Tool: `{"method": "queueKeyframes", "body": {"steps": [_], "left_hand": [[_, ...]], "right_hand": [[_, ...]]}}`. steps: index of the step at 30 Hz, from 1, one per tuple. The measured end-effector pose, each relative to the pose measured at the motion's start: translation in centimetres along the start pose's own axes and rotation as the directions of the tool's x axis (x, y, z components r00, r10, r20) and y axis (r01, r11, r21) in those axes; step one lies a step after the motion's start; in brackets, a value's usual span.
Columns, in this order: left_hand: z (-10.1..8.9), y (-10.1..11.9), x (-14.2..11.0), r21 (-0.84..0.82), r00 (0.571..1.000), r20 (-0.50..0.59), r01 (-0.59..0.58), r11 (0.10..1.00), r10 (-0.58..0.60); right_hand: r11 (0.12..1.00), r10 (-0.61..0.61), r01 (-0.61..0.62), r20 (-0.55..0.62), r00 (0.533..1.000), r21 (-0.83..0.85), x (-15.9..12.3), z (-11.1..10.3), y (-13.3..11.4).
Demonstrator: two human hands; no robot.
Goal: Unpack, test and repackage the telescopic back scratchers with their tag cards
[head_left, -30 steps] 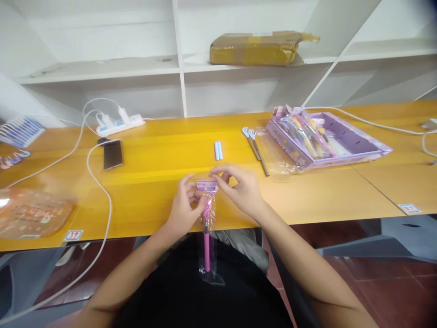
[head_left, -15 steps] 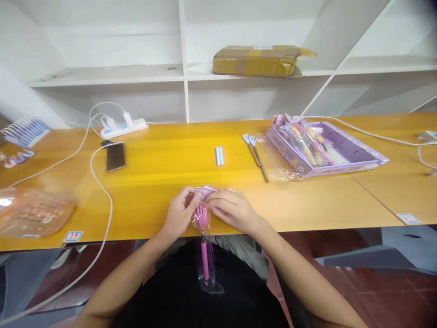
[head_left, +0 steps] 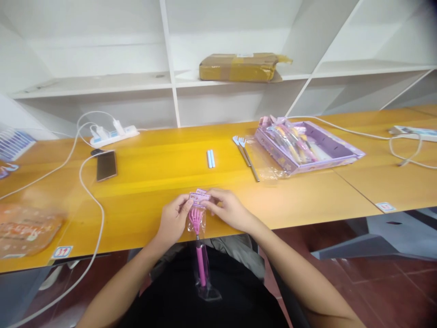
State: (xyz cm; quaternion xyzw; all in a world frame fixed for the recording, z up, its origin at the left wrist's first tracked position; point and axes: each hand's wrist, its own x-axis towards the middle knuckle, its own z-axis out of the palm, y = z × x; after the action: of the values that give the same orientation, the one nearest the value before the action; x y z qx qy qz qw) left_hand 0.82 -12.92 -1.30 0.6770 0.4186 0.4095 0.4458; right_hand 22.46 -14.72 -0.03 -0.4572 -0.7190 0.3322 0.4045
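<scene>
Pink back scratcher (head_left: 200, 265) in clear wrap nearer the wearer than the header card (head_left: 198, 198) — left hand (head_left: 174, 219) and right hand (head_left: 229, 209) both pinching that card, purple tray (head_left: 309, 146) beyond it to the right.

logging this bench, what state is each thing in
left hand: closed on card header
right hand: pinching card header
pink scratcher: inside clear bag
two metal-handled scratchers: unwrapped
phone: screen dark
left power strip: plugs in
right power strip: unclear
purple tray: open, partly filled
brown parcel: taped
</scene>
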Motion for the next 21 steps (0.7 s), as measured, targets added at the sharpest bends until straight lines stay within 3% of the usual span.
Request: {"method": "queueKeyframes", "body": {"steps": [3,6,8,9,11,13,14,17,19,21], "left_hand": [[0.0,0.1,0.0,-0.078,0.999,0.036,0.034,0.996,-0.031],[0.2,0.0,0.0,-0.205,0.97,0.207,0.167,0.964,-0.124],[0.3,-0.3,-0.1,-0.218,0.954,0.247,0.225,0.95,-0.169],[0.2,-0.5,-0.1,-0.218,0.962,0.206,0.223,0.95,-0.179],[0.1,-0.7,-0.1,-0.243,0.986,0.005,0.162,0.957,-0.166],[-0.1,-0.8,0.1,-0.292,0.964,-0.228,0.067,0.954,-0.138],[-0.2,-0.7,0.2,-0.321,0.942,-0.312,0.019,0.947,-0.125],[-0.5,-0.4,0.6,-0.463,0.912,-0.395,-0.094,0.881,-0.111],[-0.5,-0.1,0.7,-0.585,0.945,-0.304,-0.083,0.807,-0.123],[-0.5,0.1,0.7,-0.658,0.98,-0.149,0.0,0.753,-0.131]], "right_hand": [[0.997,0.047,-0.053,0.112,0.993,0.053,0.0,-0.8,-0.6],[0.975,0.119,-0.132,0.083,0.989,0.176,-0.1,-1.2,-0.4],[0.924,0.194,-0.21,0.082,0.978,0.318,-0.2,-1.4,-0.4],[0.892,0.225,-0.26,0.136,0.965,0.369,-0.4,-1.5,-0.5],[0.865,0.236,-0.351,0.325,0.916,0.36,-0.7,-1.6,-1.0],[0.918,0.19,-0.325,0.467,0.864,0.228,-1.0,-1.4,-1.9],[0.952,0.162,-0.265,0.486,0.859,0.151,-1.2,-1.2,-2.3],[0.995,0.089,-0.102,0.438,0.894,0.004,-1.3,-0.5,-3.2],[0.996,0.086,-0.089,0.375,0.923,-0.009,-1.2,-0.9,-3.3],[0.993,0.106,-0.095,0.194,0.975,-0.064,-0.8,-2.8,-2.7]]}}
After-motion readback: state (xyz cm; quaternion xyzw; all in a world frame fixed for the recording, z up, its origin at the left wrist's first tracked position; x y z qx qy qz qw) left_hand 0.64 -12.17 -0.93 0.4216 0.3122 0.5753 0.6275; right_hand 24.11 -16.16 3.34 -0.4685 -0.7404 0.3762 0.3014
